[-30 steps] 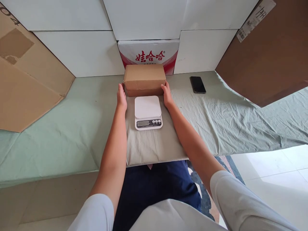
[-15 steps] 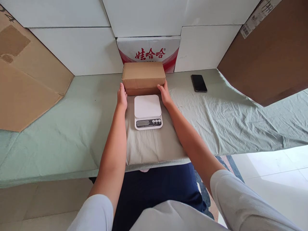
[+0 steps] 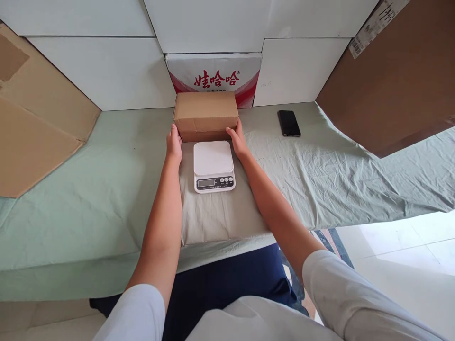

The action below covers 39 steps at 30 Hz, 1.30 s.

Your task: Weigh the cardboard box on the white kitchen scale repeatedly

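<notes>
A closed brown cardboard box [image 3: 206, 111] sits on the green cloth near the back of the table. My left hand [image 3: 174, 143] is against its left end, and my right hand [image 3: 237, 140] grips the front right corner, thumb on the front face. Both hands hold the box between them; some fingers are hidden behind its sides. Just in front of the box, between my forearms, lies a white digital kitchen scale [image 3: 213, 163]. Its platform is bare, and its small display and buttons face me.
A black phone [image 3: 289, 123] lies to the right. Behind the box stands a white and red printed carton [image 3: 249, 76] against white panels [image 3: 99, 71]. Large cardboard sheets or boxes flank the table at left [image 3: 42, 128] and right [image 3: 394, 85]. The green cloth [image 3: 117, 180] is wrinkled at right.
The view has shifted slightly, so everything sits a little further left. My hands keep the same hold on the cardboard box, and the scale stays in front of it.
</notes>
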Motion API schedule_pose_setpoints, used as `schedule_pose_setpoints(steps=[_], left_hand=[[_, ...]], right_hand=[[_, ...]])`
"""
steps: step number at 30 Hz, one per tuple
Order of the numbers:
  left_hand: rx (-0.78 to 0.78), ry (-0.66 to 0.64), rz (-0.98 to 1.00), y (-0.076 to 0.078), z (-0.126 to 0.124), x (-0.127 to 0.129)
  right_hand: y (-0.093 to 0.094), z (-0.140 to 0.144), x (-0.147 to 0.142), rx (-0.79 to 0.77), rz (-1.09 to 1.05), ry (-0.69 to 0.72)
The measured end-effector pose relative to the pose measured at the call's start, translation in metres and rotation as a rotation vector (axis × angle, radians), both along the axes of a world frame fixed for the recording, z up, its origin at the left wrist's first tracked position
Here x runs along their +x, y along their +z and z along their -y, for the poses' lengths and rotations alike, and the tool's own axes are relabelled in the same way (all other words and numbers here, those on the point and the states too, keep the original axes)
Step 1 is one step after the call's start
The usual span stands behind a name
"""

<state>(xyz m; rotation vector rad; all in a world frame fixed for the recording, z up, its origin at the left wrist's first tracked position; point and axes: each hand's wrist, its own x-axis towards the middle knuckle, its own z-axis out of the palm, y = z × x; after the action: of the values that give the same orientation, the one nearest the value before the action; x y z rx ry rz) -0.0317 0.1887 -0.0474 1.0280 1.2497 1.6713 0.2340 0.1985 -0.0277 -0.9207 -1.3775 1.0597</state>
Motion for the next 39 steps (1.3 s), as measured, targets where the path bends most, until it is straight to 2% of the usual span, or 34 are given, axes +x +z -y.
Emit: schedule_pose_setpoints(steps=[4, 10, 17, 23, 39], left_hand=[[0.013, 0.029, -0.025, -0.004, 0.0007, -0.0004], [0.034, -0.025, -0.054, -0.0062, -0.0007, -0.0067], [0.029, -0.022, -0.032, -0.0082, 0.0014, -0.0056], [-0.002, -0.005, 0.012, -0.0061, 0.0028, -0.0037], [0.024, -0.035, -0.067, -0.0039, 0.0074, -0.0033]], right_hand=[[-0.0022, -0.0018, 0.0003, 0.0, 0.023, 0.009], [-0.0049, -0.002, -0.0002, -0.001, 0.025, 0.016], [-0.0057, -0.0022, 0.0003, 0.004, 0.036, 0.012], [-0.0054, -0.0013, 0.0005, -0.001, 0.046, 0.004], [0.0002, 0.0036, -0.0001, -0.034, 0.057, -0.02]])
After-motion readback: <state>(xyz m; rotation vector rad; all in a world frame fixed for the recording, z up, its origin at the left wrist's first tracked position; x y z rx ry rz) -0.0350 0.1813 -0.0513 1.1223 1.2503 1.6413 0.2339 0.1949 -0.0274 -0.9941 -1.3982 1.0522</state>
